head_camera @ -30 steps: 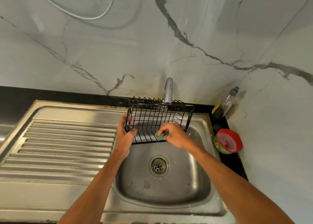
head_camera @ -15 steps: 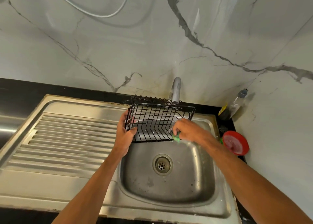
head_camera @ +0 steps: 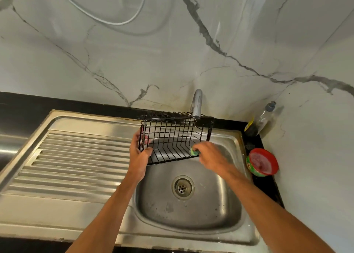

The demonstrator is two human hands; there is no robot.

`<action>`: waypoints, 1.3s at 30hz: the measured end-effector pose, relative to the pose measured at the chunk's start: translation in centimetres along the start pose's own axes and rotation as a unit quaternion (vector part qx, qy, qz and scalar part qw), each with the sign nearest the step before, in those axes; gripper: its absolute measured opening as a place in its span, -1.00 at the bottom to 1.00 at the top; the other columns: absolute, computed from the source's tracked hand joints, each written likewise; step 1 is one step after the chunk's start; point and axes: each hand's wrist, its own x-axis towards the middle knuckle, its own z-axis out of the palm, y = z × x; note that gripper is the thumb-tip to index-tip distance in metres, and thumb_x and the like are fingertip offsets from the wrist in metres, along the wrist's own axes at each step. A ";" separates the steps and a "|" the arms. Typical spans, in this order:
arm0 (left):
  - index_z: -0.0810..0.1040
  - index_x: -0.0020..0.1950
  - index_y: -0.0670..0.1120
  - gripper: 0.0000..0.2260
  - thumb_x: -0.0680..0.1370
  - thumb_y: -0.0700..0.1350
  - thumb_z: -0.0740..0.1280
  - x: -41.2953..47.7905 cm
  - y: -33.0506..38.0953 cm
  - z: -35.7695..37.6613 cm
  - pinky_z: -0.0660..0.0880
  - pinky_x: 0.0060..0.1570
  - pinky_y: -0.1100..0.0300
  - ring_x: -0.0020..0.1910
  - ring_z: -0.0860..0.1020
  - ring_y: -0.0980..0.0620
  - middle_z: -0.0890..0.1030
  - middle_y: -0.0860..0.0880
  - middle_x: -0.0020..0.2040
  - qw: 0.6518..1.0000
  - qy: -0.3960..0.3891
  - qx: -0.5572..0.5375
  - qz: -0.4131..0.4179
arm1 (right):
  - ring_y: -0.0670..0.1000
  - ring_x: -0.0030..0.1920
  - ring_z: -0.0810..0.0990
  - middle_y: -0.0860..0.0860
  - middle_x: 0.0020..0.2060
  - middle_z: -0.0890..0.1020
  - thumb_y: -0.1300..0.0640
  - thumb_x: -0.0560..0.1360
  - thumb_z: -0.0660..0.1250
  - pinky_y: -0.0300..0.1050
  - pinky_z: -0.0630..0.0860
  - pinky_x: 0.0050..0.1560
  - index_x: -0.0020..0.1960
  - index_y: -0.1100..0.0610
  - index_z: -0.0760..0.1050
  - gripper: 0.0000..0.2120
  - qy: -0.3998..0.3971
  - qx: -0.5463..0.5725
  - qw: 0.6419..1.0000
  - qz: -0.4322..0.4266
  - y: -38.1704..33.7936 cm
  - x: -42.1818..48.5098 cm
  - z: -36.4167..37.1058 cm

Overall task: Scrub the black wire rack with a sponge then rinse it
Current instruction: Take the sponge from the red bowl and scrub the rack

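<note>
R hand [head_camera: 210,157] pinching small green sponge [head_camera: 195,152] slid to right end of black wire rack [head_camera: 168,130]; L hand [head_camera: 139,157] grips it. Still scrubbing.

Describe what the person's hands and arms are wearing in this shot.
Nothing is worn. The left hand and right hand are bare, without gloves, and no ring shows. The left forearm and right forearm are bare too: no sleeve, watch or bracelet appears down to the picture's lower edge.
</note>
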 end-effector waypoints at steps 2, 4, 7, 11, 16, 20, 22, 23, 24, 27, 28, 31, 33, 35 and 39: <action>0.40 0.45 -0.04 -0.37 0.49 -0.54 0.28 -0.1 -0.3 0.1 0.52 0.21 0.06 0.19 0.54 0.03 0.55 -0.06 0.24 1.000 -0.004 0.004 -0.003 | -0.06 0.04 0.62 0.02 0.06 0.68 0.31 0.50 0.39 -0.13 0.54 0.16 0.14 0.07 0.63 -0.74 -0.026 0.057 0.998 -0.012 -0.2 -1.2 0.7; 0.39 0.45 0.00 -0.36 0.49 -0.55 0.27 -0.7 -0.5 0.2 0.51 0.16 0.15 0.21 0.54 0.03 0.55 -0.03 0.24 1.000 0.007 -0.002 -0.012 | -0.17 0.00 0.63 -0.04 0.03 0.70 0.37 0.46 0.41 -0.30 0.53 0.12 0.15 0.06 0.64 -0.66 0.012 0.205 0.977 0.058 0.4 -2.5 1.0; 0.34 0.48 -0.01 -0.34 0.49 -0.54 0.26 -1.5 -1.1 0.4 0.51 0.17 0.10 0.14 0.53 0.09 0.54 0.05 0.18 0.996 0.039 -0.054 -0.054 | -0.12 0.00 0.64 0.00 0.04 0.69 0.44 0.45 0.38 -0.25 0.57 0.06 0.11 0.06 0.63 -0.64 0.185 0.435 0.842 0.261 0.7 -4.5 2.4; 0.35 0.49 -0.02 -0.33 0.48 -0.55 0.23 -1.6 -2.1 1.1 0.47 0.25 -0.08 0.06 0.52 0.06 0.54 0.02 0.11 0.990 0.059 -0.098 -0.083 | 0.17 -0.03 0.64 0.25 0.12 0.60 0.50 0.51 0.25 0.08 0.60 0.01 0.07 0.24 0.48 -0.76 0.183 0.746 0.514 0.382 -1.5 -3.8 5.5; 0.32 0.48 -0.09 -0.25 0.30 -0.42 0.33 -3.4 -3.0 2.9 0.40 0.29 -0.22 0.07 0.48 -0.08 0.53 -0.15 0.12 0.985 0.024 -0.143 -0.097 | 0.30 0.10 0.62 0.26 0.12 0.58 0.29 0.59 0.25 0.35 0.57 0.03 0.21 0.28 0.45 -0.80 0.142 0.837 0.386 0.361 -4.5 -1.1 6.0; 0.16 0.53 0.15 -0.10 0.32 -0.24 0.52 -5.6 -4.3 3.3 0.25 0.48 -0.29 0.46 0.37 -0.20 0.34 -0.17 0.50 0.985 -0.041 -0.123 -0.115 | 0.26 -0.08 0.71 0.31 0.10 0.60 0.34 0.59 0.22 0.27 0.65 -0.19 0.28 0.22 0.32 -0.73 0.196 0.780 0.444 0.395 -4.9 0.4 5.7; 0.06 0.49 0.26 0.03 0.24 0.02 0.66 -6.6 -4.5 2.6 0.22 0.50 -0.30 0.51 0.31 -0.16 0.27 -0.09 0.55 0.983 -0.089 -0.094 -0.129 | 0.24 -0.13 0.72 0.26 0.07 0.59 0.39 0.60 0.19 0.35 0.62 -0.09 0.16 0.10 0.26 -0.74 0.224 0.748 0.491 0.385 -4.7 0.2 5.5; 0.02 0.48 0.28 0.07 0.20 0.11 0.68 -6.9 -4.6 2.0 0.22 0.49 -0.31 0.52 0.30 -0.15 0.25 -0.08 0.55 0.981 -0.099 -0.088 -0.145 | 0.23 -0.13 0.72 0.24 0.09 0.57 0.39 0.60 0.20 0.34 0.62 -0.07 0.12 0.07 0.24 -0.73 0.230 0.732 0.521 0.373 -4.6 -0.1 5.3; 0.02 0.46 0.28 0.05 0.19 0.17 0.67 -7.1 -4.2 1.4 0.24 0.47 -0.32 0.50 0.32 -0.15 0.29 -0.07 0.52 0.979 -0.103 -0.085 -0.153 | 0.22 -0.12 0.72 0.22 0.11 0.56 0.39 0.60 0.20 0.30 0.64 -0.08 0.11 0.06 0.23 -0.72 0.236 0.715 0.553 0.357 -4.3 -0.4 5.1; 0.11 0.52 0.18 0.08 0.14 0.32 0.62 -6.3 -2.4 -1.0 0.35 0.37 -0.36 0.41 0.44 -0.19 0.43 -0.09 0.44 0.973 -0.105 -0.114 -0.169 | 0.15 -0.10 0.72 0.20 0.15 0.53 0.42 0.60 0.17 0.06 0.68 -0.20 0.12 0.08 0.23 -0.73 0.256 0.655 0.645 0.298 -3.3 -1.0 4.9; 0.15 0.55 0.17 0.11 0.12 0.37 0.61 -5.5 -1.6 -1.8 0.37 0.34 -0.37 0.40 0.44 -0.20 0.44 -0.10 0.44 0.971 -0.118 -0.120 -0.172 | 0.10 -0.10 0.72 0.18 0.15 0.54 0.43 0.60 0.16 -0.01 0.67 -0.23 0.12 0.09 0.24 -0.73 0.257 0.632 0.673 0.284 -3.0 -1.2 4.7; 0.20 0.55 0.26 -0.05 0.24 0.32 0.55 -2.9 0.8 -1.9 0.20 0.38 -0.46 0.42 0.36 -0.18 0.42 0.00 0.41 0.960 -0.196 -0.016 -0.198 | -0.03 -0.11 0.71 0.13 0.13 0.54 0.45 0.59 0.15 -0.07 0.67 -0.18 0.14 0.14 0.26 -0.73 0.246 0.563 0.752 0.241 -2.3 -1.2 4.4; 0.19 0.55 0.23 -0.10 0.31 0.15 0.57 -1.9 1.6 -0.5 0.16 0.38 -0.42 0.37 0.36 -0.11 0.43 0.05 0.30 0.951 -0.214 0.069 -0.212 | -0.01 -0.08 0.71 0.09 0.11 0.54 0.46 0.57 0.17 0.02 0.68 -0.10 0.12 0.14 0.27 -0.73 0.231 0.540 0.783 0.206 -2.4 -1.1 3.9; 0.20 0.57 0.13 -0.16 0.40 -0.03 0.58 -1.2 2.0 1.1 0.24 0.39 -0.26 0.29 0.41 -0.06 0.45 -0.02 0.33 0.963 -0.159 0.097 -0.192 | 0.06 -0.01 0.70 0.06 0.11 0.56 0.43 0.58 0.21 0.08 0.68 -0.06 0.10 0.11 0.29 -0.74 0.214 0.532 0.799 0.181 -2.4 -0.6 3.3; 0.29 0.55 0.06 -0.39 0.56 -0.27 0.38 -0.6 1.2 3.4 0.37 0.37 -0.12 0.18 0.52 0.00 0.53 0.00 0.24 0.986 -0.059 0.076 -0.134 | 0.04 0.14 0.58 -0.05 0.07 0.56 0.34 0.50 0.39 -0.22 0.55 -0.02 0.09 0.07 0.41 -0.71 0.279 0.372 0.869 0.166 -2.0 -0.6 1.1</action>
